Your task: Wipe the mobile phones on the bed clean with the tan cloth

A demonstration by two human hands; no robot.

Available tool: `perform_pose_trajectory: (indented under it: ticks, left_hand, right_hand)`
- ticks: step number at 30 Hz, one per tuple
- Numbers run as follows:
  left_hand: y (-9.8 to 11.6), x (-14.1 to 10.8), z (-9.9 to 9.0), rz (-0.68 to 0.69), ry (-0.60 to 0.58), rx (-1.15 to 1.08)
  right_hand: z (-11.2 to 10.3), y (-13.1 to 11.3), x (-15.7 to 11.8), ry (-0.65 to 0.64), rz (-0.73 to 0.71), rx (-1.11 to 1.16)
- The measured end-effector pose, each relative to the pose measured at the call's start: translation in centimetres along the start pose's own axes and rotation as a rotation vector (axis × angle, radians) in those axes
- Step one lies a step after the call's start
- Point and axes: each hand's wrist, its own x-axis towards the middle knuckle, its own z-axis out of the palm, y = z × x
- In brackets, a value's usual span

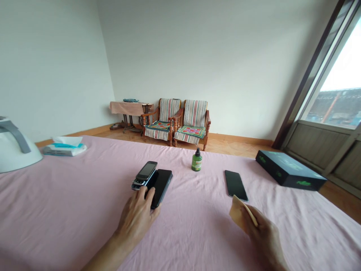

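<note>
My left hand (138,214) grips the near end of a black smartphone (161,182), its fingers on the left side and thumb at the near right corner. Right beside that phone, on its left, lies an older slider phone (147,170) with its keypad part showing below the screen. In my right hand (262,229) is a folded tan cloth (237,212), pinched between thumb and fingers. Just beyond the cloth, another dark smartphone (235,184) lies flat, screen up; the cloth's tip overlaps its near edge in view.
A green spray bottle (196,161) stands upright on the pink tablecloth (191,226). At right sits a black box (290,171). On the left are a white kettle (19,150) and a pack of wipes (64,146). Two wooden armchairs (191,120) stand beyond the table.
</note>
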Motion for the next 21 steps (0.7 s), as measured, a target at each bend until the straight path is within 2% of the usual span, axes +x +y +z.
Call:
perform_pose_trajectory:
  ticks: [3,6,11,14,17,21]
  left_hand:
    - [-0.2,-0.4,0.5,0.014,0.063,-0.023]
    - [-0.7,-0.6,0.8,0.032,0.074,-0.050]
    - [-0.7,-0.1,-0.5,0.094,0.138,-0.100]
    - [0.4,0.3,-1.6,0.187,0.220,-0.194]
    - [2.3,0.8,-1.7,0.312,0.283,-0.319]
    - [5.5,1.2,-0.8,0.463,0.243,-0.370]
  right_hand:
    - [0.1,0.4,0.0,-0.006,0.001,0.000]
    - [0.1,0.4,0.1,-0.007,-0.004,0.006]
    - [0.2,-0.5,-0.2,0.024,0.026,0.027]
    - [0.1,-1.3,-0.2,0.065,0.046,0.056]
    - [-0.1,-1.6,-0.1,0.029,0.033,0.067]
    - [-0.2,-1.1,0.0,0.025,-0.007,0.050]
